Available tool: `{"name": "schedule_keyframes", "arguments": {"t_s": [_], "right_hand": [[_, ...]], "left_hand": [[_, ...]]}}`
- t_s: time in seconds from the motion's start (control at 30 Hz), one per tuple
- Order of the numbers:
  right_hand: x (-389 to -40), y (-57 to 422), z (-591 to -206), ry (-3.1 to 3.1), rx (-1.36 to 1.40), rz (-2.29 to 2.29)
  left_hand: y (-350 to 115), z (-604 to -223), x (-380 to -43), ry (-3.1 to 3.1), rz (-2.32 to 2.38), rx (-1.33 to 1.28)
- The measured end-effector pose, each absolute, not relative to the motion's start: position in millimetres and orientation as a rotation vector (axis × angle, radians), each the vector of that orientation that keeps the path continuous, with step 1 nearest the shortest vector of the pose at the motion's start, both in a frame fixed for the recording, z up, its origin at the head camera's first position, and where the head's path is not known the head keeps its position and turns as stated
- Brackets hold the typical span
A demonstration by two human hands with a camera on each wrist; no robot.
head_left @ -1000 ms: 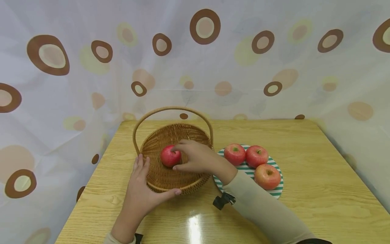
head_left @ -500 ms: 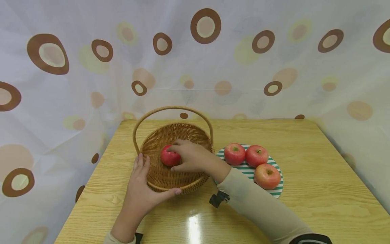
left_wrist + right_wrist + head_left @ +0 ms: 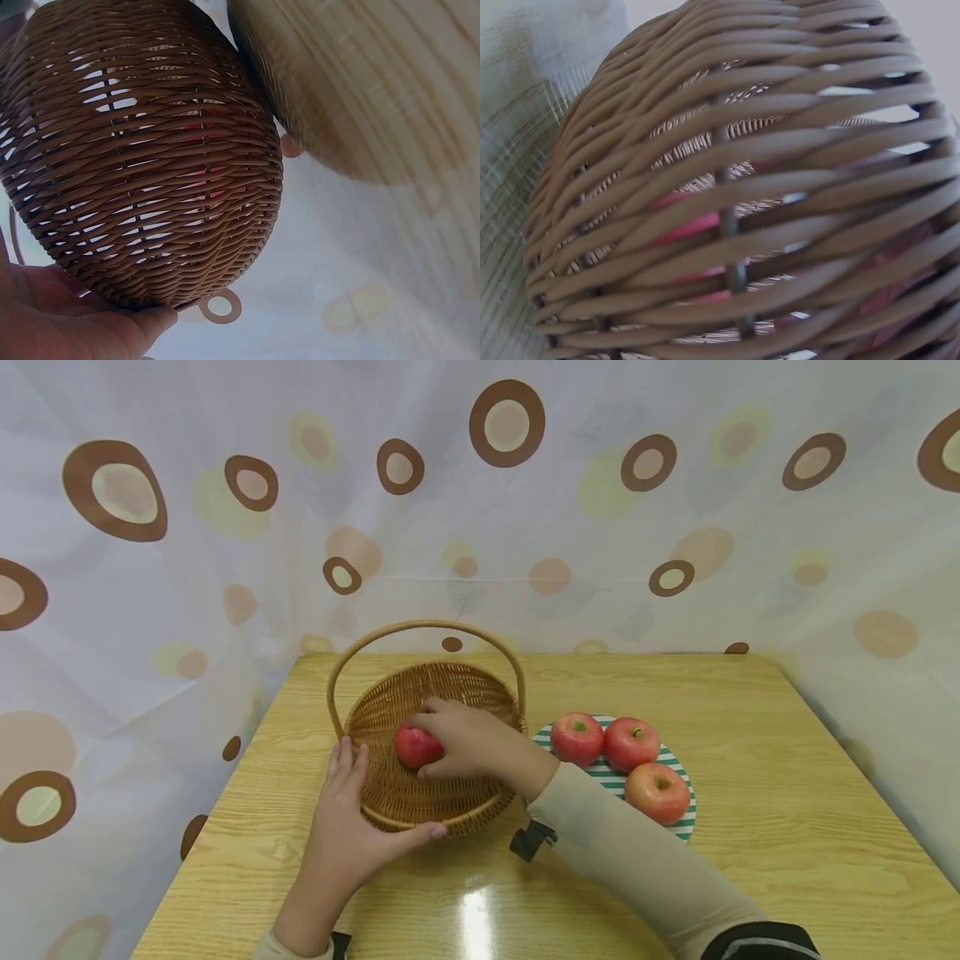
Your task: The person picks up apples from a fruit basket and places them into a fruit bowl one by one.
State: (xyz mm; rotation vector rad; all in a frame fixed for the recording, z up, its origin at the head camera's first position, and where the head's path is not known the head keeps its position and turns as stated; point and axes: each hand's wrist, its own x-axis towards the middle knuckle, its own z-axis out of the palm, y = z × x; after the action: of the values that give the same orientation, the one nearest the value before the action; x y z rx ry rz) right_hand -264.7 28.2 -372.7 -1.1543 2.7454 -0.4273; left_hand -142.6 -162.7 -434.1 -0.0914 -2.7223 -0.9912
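Note:
In the head view a red apple [image 3: 417, 748] sits inside a round wicker basket [image 3: 420, 810] with a tall hoop handle [image 3: 427, 625]. My right hand [image 3: 468, 743] reaches in from the right, fingers curved over the apple's top and far side, thumb at its near side. My left hand [image 3: 348, 827] rests against the basket's near left, fingers straight along the left side and thumb stretched along the front rim. From the left wrist, the left thumb [image 3: 135, 326] shows at the wicker edge. The right wrist view has only red glimpses of the apple [image 3: 694, 225] through the weave; the hand is hidden there.
To the right of the basket, a green-and-white striped plate [image 3: 684, 833] carries three apples [image 3: 632, 745]. The right forearm [image 3: 637, 860] passes over the plate's near left edge. Behind the wooden table [image 3: 787, 793] hangs a patterned sheet [image 3: 480, 527].
My right hand has shifted slightly left and its fingers have come further over the apple, covering more of it. The left hand and basket have stayed in place.

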Motion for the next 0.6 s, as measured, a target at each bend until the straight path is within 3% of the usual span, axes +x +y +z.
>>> {"name": "schedule_keyframes", "arguments": {"t_s": [0.6], "right_hand": [[-275.4, 17.1, -377.4, 2.724, -1.144, -0.347]], "left_hand": [[-162.2, -433.4, -142.8, -2.739, -0.985, -0.074]]}}
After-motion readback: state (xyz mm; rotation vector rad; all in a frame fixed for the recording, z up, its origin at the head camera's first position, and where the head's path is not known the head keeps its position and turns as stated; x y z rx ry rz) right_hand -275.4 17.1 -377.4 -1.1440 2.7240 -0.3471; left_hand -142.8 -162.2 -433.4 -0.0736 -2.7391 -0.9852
